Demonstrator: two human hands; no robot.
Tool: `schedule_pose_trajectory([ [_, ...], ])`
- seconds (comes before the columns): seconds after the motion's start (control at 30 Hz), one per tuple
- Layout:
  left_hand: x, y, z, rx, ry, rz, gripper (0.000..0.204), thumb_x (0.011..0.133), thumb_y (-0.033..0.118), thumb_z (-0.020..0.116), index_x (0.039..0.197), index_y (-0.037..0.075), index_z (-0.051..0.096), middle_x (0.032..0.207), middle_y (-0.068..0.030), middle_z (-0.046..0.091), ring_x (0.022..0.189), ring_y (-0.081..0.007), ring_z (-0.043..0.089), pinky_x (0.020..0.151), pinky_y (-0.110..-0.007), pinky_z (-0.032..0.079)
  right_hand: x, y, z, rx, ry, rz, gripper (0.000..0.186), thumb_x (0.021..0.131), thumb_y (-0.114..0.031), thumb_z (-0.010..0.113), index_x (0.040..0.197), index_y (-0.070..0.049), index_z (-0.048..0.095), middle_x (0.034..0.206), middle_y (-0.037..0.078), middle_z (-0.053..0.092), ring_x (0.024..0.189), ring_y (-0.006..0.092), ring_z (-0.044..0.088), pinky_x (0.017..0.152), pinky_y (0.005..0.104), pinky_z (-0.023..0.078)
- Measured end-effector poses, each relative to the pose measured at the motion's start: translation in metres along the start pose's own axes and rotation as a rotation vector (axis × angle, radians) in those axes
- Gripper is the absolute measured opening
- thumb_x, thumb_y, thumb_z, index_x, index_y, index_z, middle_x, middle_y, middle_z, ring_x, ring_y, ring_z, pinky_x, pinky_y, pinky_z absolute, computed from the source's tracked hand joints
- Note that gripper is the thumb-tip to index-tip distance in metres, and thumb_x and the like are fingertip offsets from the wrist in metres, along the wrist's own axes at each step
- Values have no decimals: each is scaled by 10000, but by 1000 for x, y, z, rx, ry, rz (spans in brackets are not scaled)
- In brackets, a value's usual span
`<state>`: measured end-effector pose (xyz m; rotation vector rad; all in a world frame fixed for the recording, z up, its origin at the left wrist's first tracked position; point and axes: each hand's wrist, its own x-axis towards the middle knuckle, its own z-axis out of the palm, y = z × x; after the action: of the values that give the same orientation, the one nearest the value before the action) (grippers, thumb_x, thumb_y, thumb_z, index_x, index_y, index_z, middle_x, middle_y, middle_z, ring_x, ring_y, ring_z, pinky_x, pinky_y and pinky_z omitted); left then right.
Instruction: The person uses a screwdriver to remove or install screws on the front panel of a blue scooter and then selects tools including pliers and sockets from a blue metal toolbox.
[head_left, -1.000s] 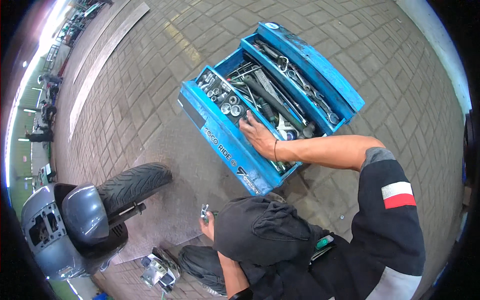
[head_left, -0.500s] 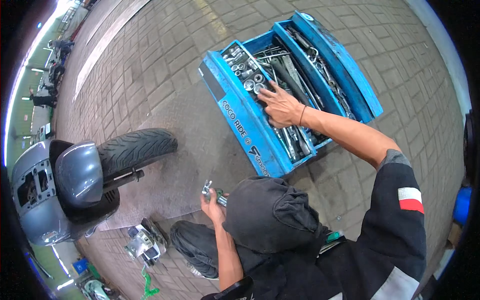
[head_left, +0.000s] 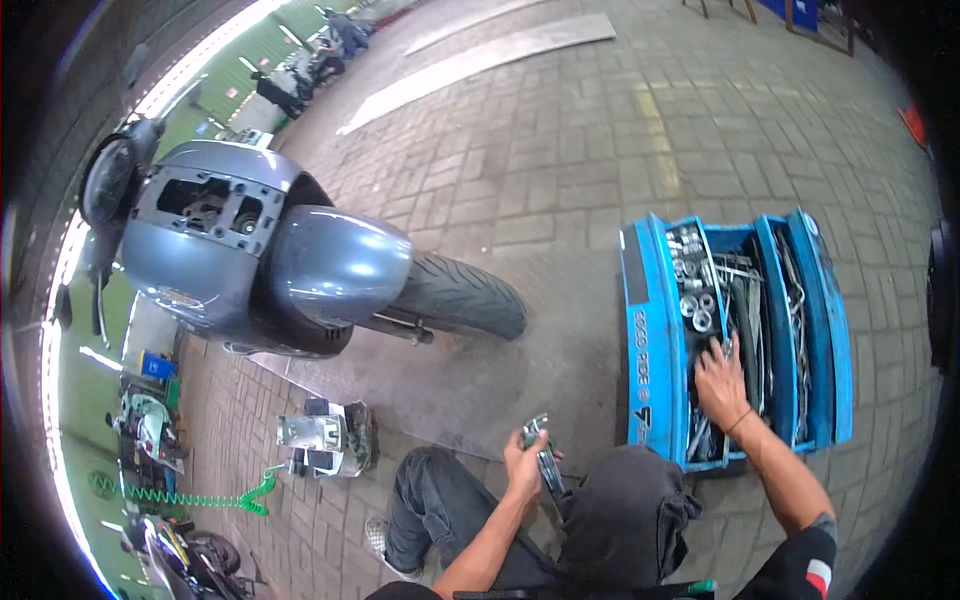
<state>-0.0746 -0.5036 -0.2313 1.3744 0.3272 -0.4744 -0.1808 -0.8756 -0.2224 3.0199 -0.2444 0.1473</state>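
Observation:
My left hand (head_left: pixel 522 462) is closed around metal hand tools (head_left: pixel 547 470) above my knees; they have shiny ends, and their exact kinds are too small to tell. My right hand (head_left: pixel 720 385) reaches down into the front tray of an open blue toolbox (head_left: pixel 648 360). Its fingers are bent together, with a shiny bit of metal beside the fingertips; what they grip is partly hidden. Just beyond the fingers lie several chrome sockets (head_left: pixel 697 310). Long metal tools (head_left: pixel 703 445) lie in the tray near my wrist, and more hand tools fill the middle section (head_left: pixel 750 310).
A grey-blue scooter (head_left: pixel 200 255) with a bare front tyre (head_left: pixel 465 295) stands at the left. Below it, a metal and white machine part (head_left: pixel 318 432) rests on the paving near a coiled green air hose (head_left: pixel 215 500). More motorbikes (head_left: pixel 150 425) stand farther left.
My view has swung left, so the toolbox appears farther right. My right hand has moved from the sockets toward the near part of the tray, its fingers now bent. My left hand keeps its tools.

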Motion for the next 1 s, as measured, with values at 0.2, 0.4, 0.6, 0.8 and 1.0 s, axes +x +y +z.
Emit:
schedule_pose_trajectory([
  [0.2, -1, -6, -8, 66, -28, 7, 288, 969, 110, 719, 1165, -23, 554, 854, -103, 649, 619, -244, 694, 528, -355, 580, 1, -14, 11, -35, -35, 61, 219, 876, -120, 582, 911, -16, 771, 983, 168, 710, 1235, 331, 562, 1245, 668, 133],
  [0.4, 2, -17, -15, 18, -21, 14, 283, 958, 98, 731, 1141, -13, 547, 857, -100, 643, 611, -246, 694, 512, -358, 581, -2, -15, 13, -5, -40, 59, 189, 866, -117, 590, 862, -34, 760, 947, 169, 717, 1225, 343, 571, 1239, 682, 120],
  [0.6, 0, -7, -6, -5, -46, 28, 284, 952, 82, 732, 1136, -17, 539, 860, -98, 636, 594, -251, 689, 504, -365, 582, -5, -5, 8, 79, 15, -20, 214, 879, -150, 585, 854, -78, 784, 1029, 123, 698, 1283, 347, 549, 1219, 727, 99],
  [0.8, -2, -7, -5, -47, -48, 34, 327, 928, 84, 760, 1158, -32, 558, 841, -92, 633, 556, -236, 680, 486, -349, 578, -1, -7, 12, -11, 25, -19, 229, 865, -156, 589, 874, -68, 800, 1011, 140, 709, 1309, 369, 528, 1202, 738, 127],
  [1.0, 2, -18, -3, -30, -1, 22, 317, 918, 68, 767, 1130, -41, 558, 863, -99, 623, 562, -252, 673, 486, -377, 600, -6, -4, 6, 18, -25, 9, 196, 863, -145, 606, 865, -60, 783, 990, 135, 691, 1214, 350, 555, 1193, 742, 148],
])
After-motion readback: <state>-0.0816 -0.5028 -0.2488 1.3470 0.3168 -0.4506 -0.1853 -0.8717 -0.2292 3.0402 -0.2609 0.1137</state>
